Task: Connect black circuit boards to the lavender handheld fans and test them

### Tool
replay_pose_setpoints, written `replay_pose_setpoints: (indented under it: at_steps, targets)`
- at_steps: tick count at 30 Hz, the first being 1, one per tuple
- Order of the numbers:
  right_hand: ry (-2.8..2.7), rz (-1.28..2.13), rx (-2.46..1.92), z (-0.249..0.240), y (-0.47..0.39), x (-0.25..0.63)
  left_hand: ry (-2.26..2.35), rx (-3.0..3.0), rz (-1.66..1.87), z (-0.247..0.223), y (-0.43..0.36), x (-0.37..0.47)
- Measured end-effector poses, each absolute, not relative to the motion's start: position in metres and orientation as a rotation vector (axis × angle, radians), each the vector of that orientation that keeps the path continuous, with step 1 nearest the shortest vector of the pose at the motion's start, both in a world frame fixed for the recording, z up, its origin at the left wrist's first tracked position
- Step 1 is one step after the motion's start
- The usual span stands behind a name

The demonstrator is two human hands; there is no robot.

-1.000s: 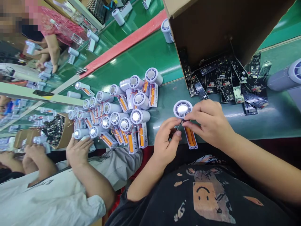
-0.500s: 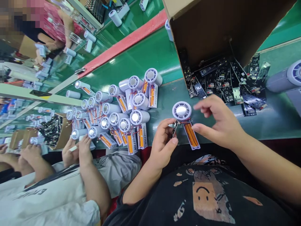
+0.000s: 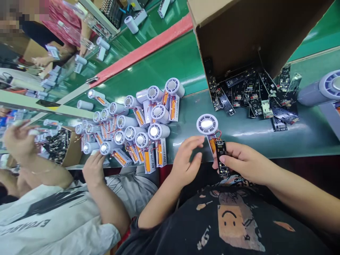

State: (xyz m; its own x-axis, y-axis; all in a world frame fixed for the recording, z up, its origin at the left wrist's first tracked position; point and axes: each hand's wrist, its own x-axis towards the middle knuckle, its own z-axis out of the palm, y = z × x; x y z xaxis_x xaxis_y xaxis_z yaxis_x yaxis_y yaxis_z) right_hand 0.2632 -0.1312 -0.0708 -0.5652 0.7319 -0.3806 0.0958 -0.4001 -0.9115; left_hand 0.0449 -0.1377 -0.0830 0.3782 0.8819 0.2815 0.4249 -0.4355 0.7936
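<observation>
My right hand [image 3: 240, 159] is closed on a narrow black circuit board [image 3: 222, 159], its small digit display facing up. The board lies over the lower part of a handheld fan [image 3: 207, 124], a pale lilac one with a round head, a silver centre and an orange battery [image 3: 211, 143] in its uncovered handle. Thin red wires run from the fan head towards the board. Left of the fan, my left hand [image 3: 187, 161] has thumb and fingers apart and holds nothing.
Several lilac fans [image 3: 159, 131] crowd the bench on the left. A cardboard box [image 3: 239, 39] lies tipped beyond, with black circuit boards [image 3: 252, 94] spilling out. Another fan [image 3: 322, 86] stands at the right. A co-worker's hand [image 3: 94, 168] is at the left bench edge.
The circuit board has passed from my left hand into my right and now faces up over the fan's handle. My left hand has let go. A co-worker's other hand has risen at far left.
</observation>
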Motion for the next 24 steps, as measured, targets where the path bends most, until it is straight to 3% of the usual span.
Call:
replay_pose_setpoints:
  at_steps: [3, 8, 16, 24]
  targets:
    - [-1.223, 2.139, -1.067, -0.068, -0.139, 0.261, 0.999, 2.284, 0.802, -0.081, -0.120, 0.058]
    - [-1.445, 2.104, -1.180, -0.061, -0.147, 0.260, 0.911, 2.437, 0.553, -0.074, -0.110, 0.068]
    - [-1.236, 2.349, -0.970, -0.075, -0.141, 0.269, 1.074, 2.474, 0.823, -0.075, -0.122, 0.058]
    - [-0.899, 2.491, -0.763, -0.093, -0.139, 0.273, 1.045, 2.546, 0.800, -0.073, -0.125, 0.051]
